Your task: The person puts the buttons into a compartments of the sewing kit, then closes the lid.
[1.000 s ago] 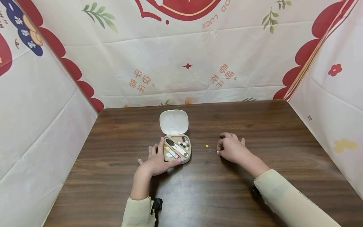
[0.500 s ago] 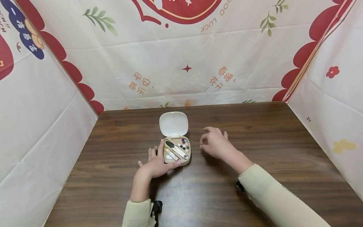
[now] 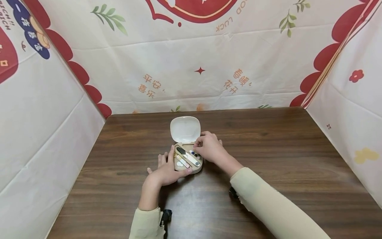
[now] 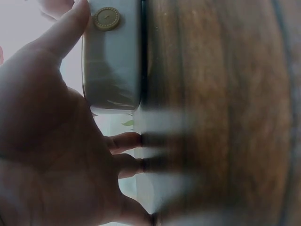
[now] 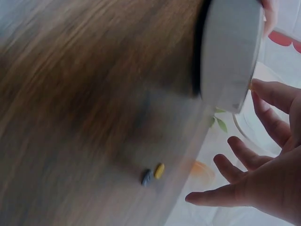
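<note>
An open case (image 3: 196, 170) with a raised white lid (image 3: 185, 129) stands mid-table, holding several small coloured buttons (image 3: 195, 154), a long black-and-white tool (image 3: 188, 157) and a pastel piece with a gold ring. My left hand (image 3: 167, 170) rests against it, index finger straight along the left side and thumb along the front, near a round gold-coloured clasp (image 4: 106, 19). My right hand (image 3: 210, 148) is over the button compartment, thumb and index finger together. In the right wrist view, what looks like a small yellowish button (image 5: 251, 86) barely shows at those fingertips.
A yellow button (image 5: 159, 170) and a grey button (image 5: 146, 177) lie on the brown wooden table (image 3: 268, 149), right of the case. In the head view my right hand hides them. Printed cloth (image 3: 179, 56) hangs behind the table and on both sides.
My right hand has moved left across the table, from beyond the two loose buttons to over the case's button compartment. My left hand has stayed against the case.
</note>
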Motion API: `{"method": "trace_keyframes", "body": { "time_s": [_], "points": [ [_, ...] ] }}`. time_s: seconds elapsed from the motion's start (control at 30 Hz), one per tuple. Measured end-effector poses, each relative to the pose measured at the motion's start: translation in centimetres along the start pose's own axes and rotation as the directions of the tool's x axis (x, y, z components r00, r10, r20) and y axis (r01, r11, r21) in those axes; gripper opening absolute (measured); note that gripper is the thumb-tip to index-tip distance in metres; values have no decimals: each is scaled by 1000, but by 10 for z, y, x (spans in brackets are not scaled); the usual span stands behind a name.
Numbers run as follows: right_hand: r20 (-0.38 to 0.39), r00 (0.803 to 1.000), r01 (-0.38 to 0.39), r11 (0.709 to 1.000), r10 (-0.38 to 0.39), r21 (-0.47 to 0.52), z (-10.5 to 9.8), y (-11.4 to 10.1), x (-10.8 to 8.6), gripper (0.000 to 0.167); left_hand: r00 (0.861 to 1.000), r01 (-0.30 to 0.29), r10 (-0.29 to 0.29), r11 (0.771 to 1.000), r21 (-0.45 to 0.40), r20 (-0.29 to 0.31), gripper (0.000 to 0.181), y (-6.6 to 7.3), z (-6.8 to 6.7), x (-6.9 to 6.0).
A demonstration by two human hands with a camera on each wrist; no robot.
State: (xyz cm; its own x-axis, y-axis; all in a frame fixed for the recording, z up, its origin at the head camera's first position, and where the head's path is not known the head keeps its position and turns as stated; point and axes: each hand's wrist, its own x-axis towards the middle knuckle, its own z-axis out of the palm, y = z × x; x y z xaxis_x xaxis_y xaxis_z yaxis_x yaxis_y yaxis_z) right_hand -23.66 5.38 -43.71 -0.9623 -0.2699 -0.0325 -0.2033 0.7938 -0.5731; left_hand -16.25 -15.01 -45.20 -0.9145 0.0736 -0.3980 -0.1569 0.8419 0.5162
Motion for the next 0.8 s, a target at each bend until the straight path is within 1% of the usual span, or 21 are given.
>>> {"method": "trace_keyframes", "body": {
  "time_s": [0.03, 0.23, 0.3, 0.67, 0.8],
  "points": [
    [-5, 1000, -8, 1000, 8, -4, 1, -1, 1, 12, 1000, -4, 4, 1000, 5, -4, 129, -1, 2, 2],
    [-24, 999, -45, 999, 44, -25, 6, -5, 4, 12, 1000, -2, 2, 1000, -2, 0, 129, 0, 1, 2],
    [-27, 999, -44, 998, 44, -34, 7, -6, 5, 12, 1000, 6, -6, 1000, -7, 11, 128, 1, -1, 0],
    [-59, 997, -51, 993, 45, -111, 7, -5, 7, 14, 1000, 7, -7, 1000, -19, 4, 133, -5, 4, 7],
    [-53, 997, -55, 995, 51, -81, 6, -7, 7, 13, 1000, 14, -14, 1000, -9, 18, 132, -6, 4, 9]
  ]
}}
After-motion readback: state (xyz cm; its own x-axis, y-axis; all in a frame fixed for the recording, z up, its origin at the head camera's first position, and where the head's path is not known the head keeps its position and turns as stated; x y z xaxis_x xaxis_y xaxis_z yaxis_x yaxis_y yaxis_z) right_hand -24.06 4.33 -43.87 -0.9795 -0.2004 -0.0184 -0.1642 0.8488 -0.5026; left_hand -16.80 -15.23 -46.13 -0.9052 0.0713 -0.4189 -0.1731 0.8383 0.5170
